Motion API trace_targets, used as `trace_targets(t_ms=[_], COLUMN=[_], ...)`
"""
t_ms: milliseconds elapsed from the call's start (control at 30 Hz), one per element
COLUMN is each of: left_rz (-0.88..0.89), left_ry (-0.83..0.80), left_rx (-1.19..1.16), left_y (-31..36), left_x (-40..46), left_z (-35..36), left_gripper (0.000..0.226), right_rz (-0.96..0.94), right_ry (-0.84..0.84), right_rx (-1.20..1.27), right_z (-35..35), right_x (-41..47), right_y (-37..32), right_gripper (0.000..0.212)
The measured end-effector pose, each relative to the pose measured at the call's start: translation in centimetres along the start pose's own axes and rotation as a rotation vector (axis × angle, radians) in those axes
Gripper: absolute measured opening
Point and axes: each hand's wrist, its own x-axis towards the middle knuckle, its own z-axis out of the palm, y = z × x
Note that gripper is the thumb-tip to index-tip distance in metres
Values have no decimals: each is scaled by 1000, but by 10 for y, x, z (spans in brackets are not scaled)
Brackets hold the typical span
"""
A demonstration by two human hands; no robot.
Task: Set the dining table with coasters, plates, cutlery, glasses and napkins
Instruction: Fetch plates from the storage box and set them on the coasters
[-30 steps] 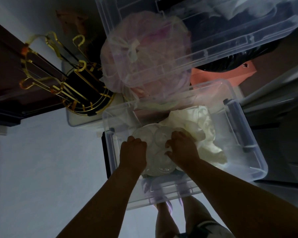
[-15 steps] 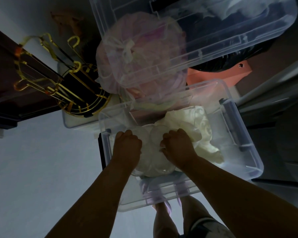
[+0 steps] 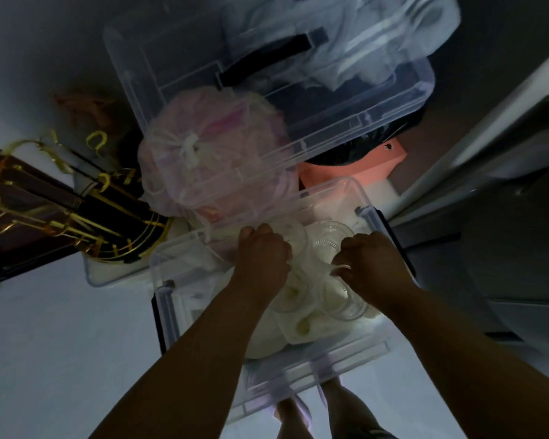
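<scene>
Both my hands are down inside a clear plastic storage bin (image 3: 171, 299) on the floor. In it lies a thin whitish bag of clear glasses (image 3: 339, 299); several round glass rims show through it. My left hand (image 3: 262, 253) is closed on the bag's left side. My right hand (image 3: 373, 259) pinches a twisted strip of the bag at its top. More ribbed glass (image 3: 332, 237) shows between the two hands. Cream cloth lies under the bag.
A second clear bin (image 3: 298, 128) with white cloth and a black handle leans above. A tied pink mesh bundle (image 3: 210, 166) sits behind the open bin. A gold wire rack (image 3: 76, 213) stands at left, a salmon box (image 3: 374, 163) at right. My feet show below.
The view has drawn closer and shifted. My hands have spread apart on the bag, the right one now pinching a strip of it. More glasses show between them.
</scene>
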Motion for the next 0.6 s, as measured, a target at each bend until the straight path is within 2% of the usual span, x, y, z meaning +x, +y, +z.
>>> trace_targets(t_ms=[167, 200, 367, 600], left_rz=[-7, -8, 17, 0], left_ry=[-42, -44, -31, -22], left_rx=[27, 32, 4, -51], left_y=[18, 18, 26, 25], left_x=[31, 35, 53, 55], left_z=[21, 25, 38, 45], left_gripper=[29, 29, 28, 33], right_rz=[134, 176, 221, 344], right_ry=[-121, -174, -312, -380], right_rx=[-57, -74, -168, -33], right_z=[26, 31, 53, 54], right_x=[4, 5, 5, 3], right_y=[16, 17, 15, 15], right_gripper=[14, 18, 14, 20])
